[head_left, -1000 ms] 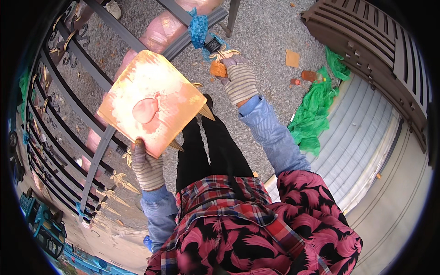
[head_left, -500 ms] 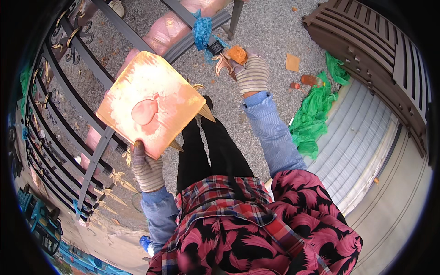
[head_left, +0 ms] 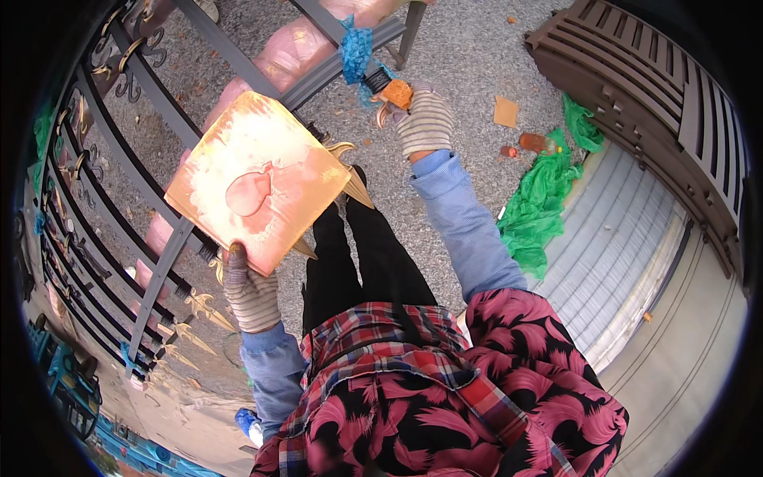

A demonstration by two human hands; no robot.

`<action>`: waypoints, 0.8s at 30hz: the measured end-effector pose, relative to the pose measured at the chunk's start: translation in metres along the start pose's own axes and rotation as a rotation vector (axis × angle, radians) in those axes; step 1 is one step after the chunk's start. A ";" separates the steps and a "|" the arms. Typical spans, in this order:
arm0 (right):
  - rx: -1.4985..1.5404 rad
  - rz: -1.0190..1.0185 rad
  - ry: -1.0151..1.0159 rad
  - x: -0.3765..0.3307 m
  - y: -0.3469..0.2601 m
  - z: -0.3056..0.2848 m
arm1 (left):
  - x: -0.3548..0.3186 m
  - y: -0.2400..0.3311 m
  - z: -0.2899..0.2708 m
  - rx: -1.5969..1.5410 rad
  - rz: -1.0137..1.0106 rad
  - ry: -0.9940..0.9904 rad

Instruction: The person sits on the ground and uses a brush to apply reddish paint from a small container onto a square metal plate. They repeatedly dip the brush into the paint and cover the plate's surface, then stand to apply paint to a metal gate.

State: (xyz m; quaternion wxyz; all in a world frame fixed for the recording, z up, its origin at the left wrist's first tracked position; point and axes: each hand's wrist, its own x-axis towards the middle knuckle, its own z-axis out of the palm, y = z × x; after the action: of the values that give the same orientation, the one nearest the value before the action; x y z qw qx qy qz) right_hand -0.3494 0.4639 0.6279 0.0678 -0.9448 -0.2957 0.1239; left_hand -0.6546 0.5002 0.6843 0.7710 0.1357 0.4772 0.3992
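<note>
My left hand (head_left: 252, 296), in a striped knit glove, grips the near corner of a square paint board (head_left: 298, 151). A coppery paint puddle (head_left: 248, 193) lies in the middle of the board, with smears around it. My gloved right hand (head_left: 426, 123) is closed on a small orange sponge (head_left: 397, 94). The sponge is against a spear-shaped fence finial (head_left: 383, 116), just beside its black collar (head_left: 376, 79); the hand and sponge hide most of this finial. Blue plastic (head_left: 355, 52) is wrapped on the bar behind the collar.
A dark metal fence (head_left: 163, 195) with gold finials (head_left: 208, 308) fills the left, resting over a pink wrapped roll (head_left: 296, 49). Right of my arm lie green plastic (head_left: 540, 203), a bottle (head_left: 540, 143), an orange-brown square (head_left: 505, 111) and a quilted pad (head_left: 628, 215). Brown slatted panels (head_left: 636, 87) stand beyond.
My right hand has moved a little to the left with the sponge, which now sits closer to the black collar and covers more of the finial. The paint board is almost unmoved.
</note>
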 end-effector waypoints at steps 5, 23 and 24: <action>0.081 0.011 0.160 0.012 0.014 -0.009 | 0.000 0.001 -0.001 0.001 -0.004 -0.004; 0.117 0.024 0.079 0.013 0.027 -0.005 | 0.003 0.004 -0.003 0.009 -0.059 -0.027; 0.126 -0.025 0.024 -0.007 0.012 -0.017 | 0.002 0.007 -0.009 0.003 -0.050 -0.022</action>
State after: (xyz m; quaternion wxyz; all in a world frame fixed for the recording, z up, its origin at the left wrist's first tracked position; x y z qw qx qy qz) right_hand -0.3442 0.4490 0.6434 0.1323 -0.9362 -0.2984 0.1301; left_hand -0.6652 0.5042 0.6826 0.7856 0.1293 0.4726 0.3778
